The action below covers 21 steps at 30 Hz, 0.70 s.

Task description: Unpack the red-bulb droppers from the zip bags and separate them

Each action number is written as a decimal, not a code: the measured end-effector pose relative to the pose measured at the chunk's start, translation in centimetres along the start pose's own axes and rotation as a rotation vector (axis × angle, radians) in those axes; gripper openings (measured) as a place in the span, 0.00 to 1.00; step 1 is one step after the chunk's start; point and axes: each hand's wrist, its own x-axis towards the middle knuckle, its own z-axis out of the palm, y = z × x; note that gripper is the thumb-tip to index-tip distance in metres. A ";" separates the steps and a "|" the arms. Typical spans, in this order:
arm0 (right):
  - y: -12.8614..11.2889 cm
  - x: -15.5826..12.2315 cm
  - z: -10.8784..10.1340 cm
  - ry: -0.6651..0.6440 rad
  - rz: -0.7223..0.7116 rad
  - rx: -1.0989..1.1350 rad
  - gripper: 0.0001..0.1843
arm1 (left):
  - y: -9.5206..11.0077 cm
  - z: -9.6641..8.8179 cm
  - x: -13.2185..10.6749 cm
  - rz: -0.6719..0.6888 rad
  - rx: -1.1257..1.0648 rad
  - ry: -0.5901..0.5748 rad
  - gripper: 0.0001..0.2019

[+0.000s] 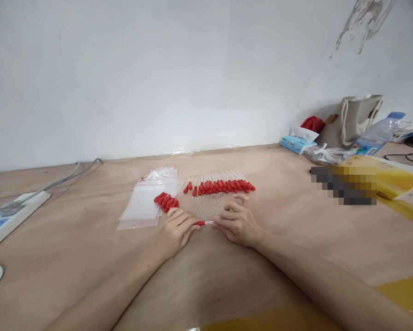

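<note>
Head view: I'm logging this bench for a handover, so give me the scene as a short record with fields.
left hand: pinches the red bulb end of a dropper
right hand: pinches its clear tube end
row of droppers: just beyond both hands
loose red bulbs: at the zip bags, right edge
power strip: far left

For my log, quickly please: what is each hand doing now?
Left hand: closed on the dropper, at its red bulb.
Right hand: closed on the same dropper's clear end.

No text could be read; the print on the blue tissue pack (294,143) was too small; the yellow box (398,179) label was pixelated.
</note>
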 end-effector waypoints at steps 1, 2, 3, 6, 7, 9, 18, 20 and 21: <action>0.0 0.0 0.0 0.021 -0.019 -0.019 0.04 | 0.0 0.0 0.0 -0.003 -0.002 -0.007 0.03; 0.0 0.0 -0.1 0.039 -0.038 -0.039 0.04 | 0.0 0.0 0.0 -0.008 -0.004 -0.015 0.03; 0.0 -0.1 -0.1 0.053 -0.055 -0.060 0.03 | 0.0 0.0 0.0 -0.016 -0.003 -0.024 0.03; 0.1 -0.4 -0.1 0.078 -0.086 -0.113 0.04 | 0.1 -0.2 0.0 -0.037 -0.002 -0.036 0.05; 0.1 -0.4 -0.2 0.076 -0.086 -0.124 0.04 | 0.2 -0.2 0.1 -0.043 -0.002 -0.035 0.06; 0.1 -0.5 -0.4 0.054 -0.070 -0.134 0.07 | 0.4 -0.3 0.1 -0.054 0.004 -0.037 0.07; 2.3 -1.0 -1.4 -0.009 0.304 -0.114 0.09 | -0.7 -2.3 0.0 -0.227 -0.026 0.153 0.07; 2.8 -1.0 -1.2 -0.013 0.503 -0.132 0.09 | -1.8 -3.3 0.3 -0.310 0.005 0.243 0.07; 2.9 -1.0 -1.0 -0.050 0.587 -0.134 0.10 | -2.4 -3.9 0.6 -0.359 0.029 0.276 0.07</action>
